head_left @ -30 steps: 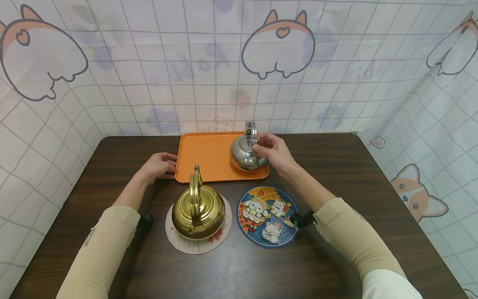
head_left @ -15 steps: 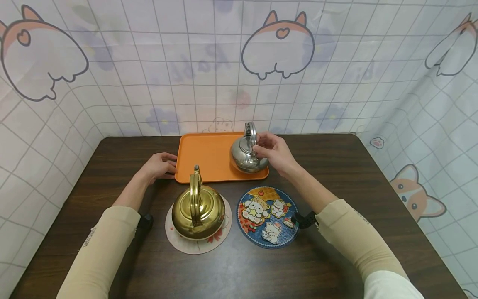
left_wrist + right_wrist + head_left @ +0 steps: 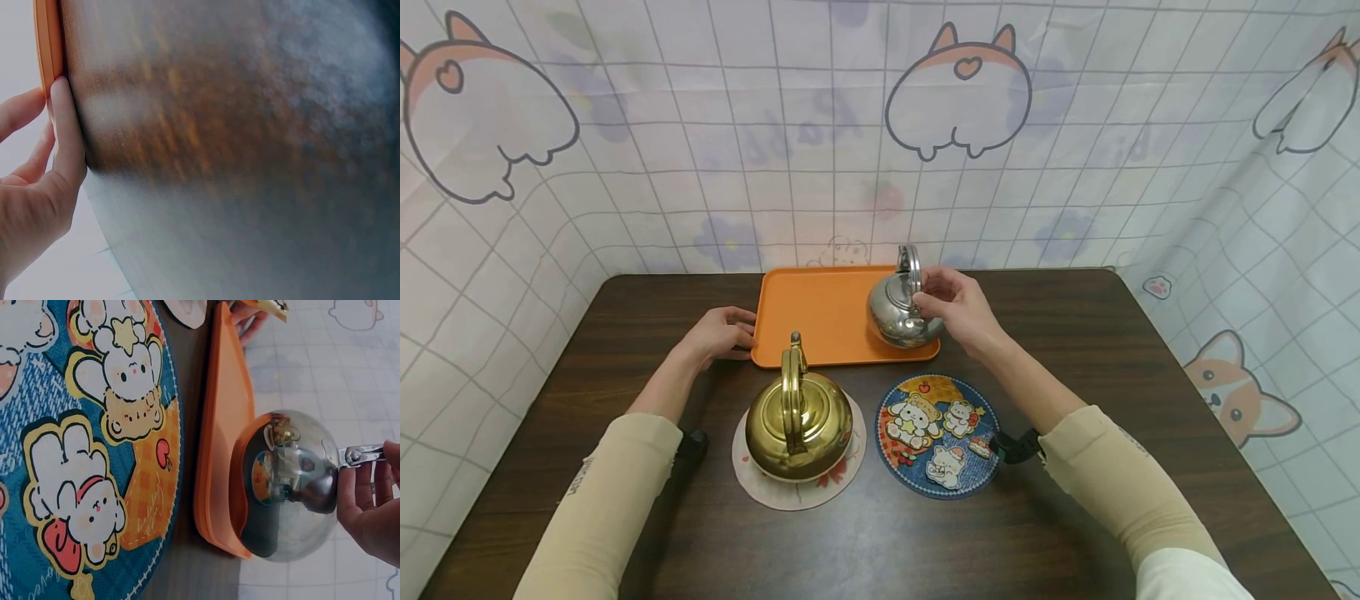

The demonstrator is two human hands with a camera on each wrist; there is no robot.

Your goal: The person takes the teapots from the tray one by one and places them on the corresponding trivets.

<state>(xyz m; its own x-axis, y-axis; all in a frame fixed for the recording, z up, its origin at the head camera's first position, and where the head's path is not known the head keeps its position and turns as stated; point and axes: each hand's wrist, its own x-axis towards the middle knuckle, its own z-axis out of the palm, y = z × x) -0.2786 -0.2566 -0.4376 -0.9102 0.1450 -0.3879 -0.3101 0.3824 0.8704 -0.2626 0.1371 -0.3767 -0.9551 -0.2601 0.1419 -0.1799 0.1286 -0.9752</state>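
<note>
Head view: my right hand (image 3: 958, 308) pinches the silver teakettle (image 3: 897, 317) over the orange tray's (image 3: 816, 312) 3 o'clock end; my left hand (image 3: 718, 332), fingers loose, touches the tray's 9 o'clock edge. Dragging low, I judge, risks snagging and tipping.

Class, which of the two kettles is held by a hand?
The silver kettle: the right hand grips its handle, while the gold kettle stands untouched on the pale mat.
</note>
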